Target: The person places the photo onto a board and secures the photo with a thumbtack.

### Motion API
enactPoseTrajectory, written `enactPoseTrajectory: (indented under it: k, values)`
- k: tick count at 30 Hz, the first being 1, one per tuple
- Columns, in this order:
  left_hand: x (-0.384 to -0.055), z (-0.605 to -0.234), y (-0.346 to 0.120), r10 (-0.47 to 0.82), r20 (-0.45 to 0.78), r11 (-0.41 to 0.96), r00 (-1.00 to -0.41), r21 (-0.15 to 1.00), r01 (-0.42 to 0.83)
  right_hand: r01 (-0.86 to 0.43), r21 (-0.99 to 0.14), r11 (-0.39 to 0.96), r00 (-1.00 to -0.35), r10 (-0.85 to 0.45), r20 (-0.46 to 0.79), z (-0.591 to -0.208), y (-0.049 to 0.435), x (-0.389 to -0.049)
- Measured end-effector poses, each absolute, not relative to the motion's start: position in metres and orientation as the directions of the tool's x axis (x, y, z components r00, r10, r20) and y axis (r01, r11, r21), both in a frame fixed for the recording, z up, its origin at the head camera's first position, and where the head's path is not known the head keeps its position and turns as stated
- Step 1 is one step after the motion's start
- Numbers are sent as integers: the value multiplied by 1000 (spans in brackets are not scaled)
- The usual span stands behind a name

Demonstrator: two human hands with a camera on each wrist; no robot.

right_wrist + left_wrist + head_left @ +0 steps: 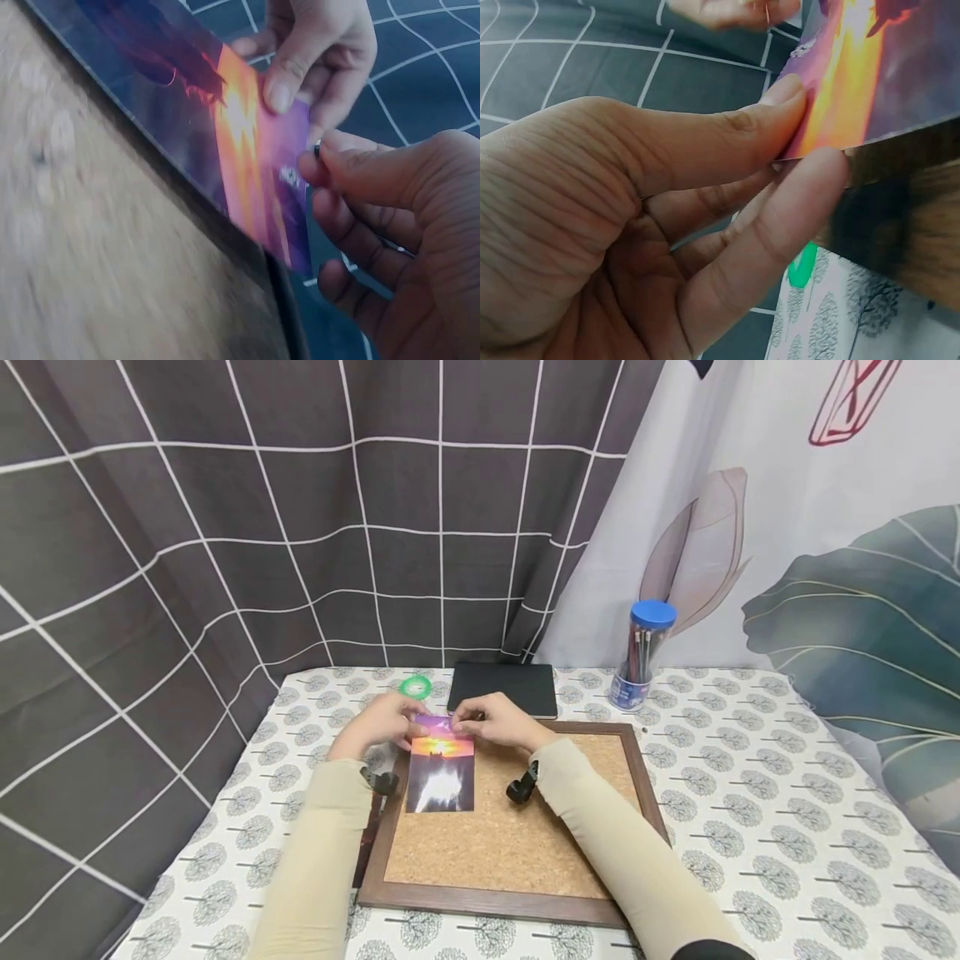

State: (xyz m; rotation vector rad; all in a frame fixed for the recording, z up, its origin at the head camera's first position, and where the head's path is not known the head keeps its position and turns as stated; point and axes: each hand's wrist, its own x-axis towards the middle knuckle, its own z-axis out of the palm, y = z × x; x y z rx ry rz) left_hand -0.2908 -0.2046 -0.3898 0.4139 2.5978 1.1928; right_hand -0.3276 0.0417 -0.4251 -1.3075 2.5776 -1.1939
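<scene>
A glossy sunset photo (442,777) lies over the upper left part of a cork board (517,843) with a brown wooden frame. My left hand (377,727) pinches the photo's left edge near the top, thumb on the printed face and fingers behind, as the left wrist view shows. At the photo's top right is my right hand (498,720). Between its thumb and index finger it pinches a small dark pin (318,150), mostly hidden by the fingertips. A thin metal point shows below those fingers in the left wrist view. A small pale mark sits on the photo's purple end.
Behind the board lie a green tape roll (416,687) and a flat black rectangular thing (502,685). To the right stands a clear jar (642,652) with a blue lid, holding pencil-like sticks. The tree-patterned tablecloth (750,827) reaches back to a checked curtain (397,560).
</scene>
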Motion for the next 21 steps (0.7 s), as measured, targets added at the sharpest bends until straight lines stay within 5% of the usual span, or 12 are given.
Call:
enactPoseTrajectory:
  k: [11, 21]
  values:
    - [-293, -402, -195, 373, -211, 662, -904, 743, 100, -615, -673, 411, -704, -670, 234, -449, 31, -326]
    - [-293, -410, -189, 374, -224, 685, -900, 721, 105, -663, -629, 406, -662, -710, 240, -459, 35, -327]
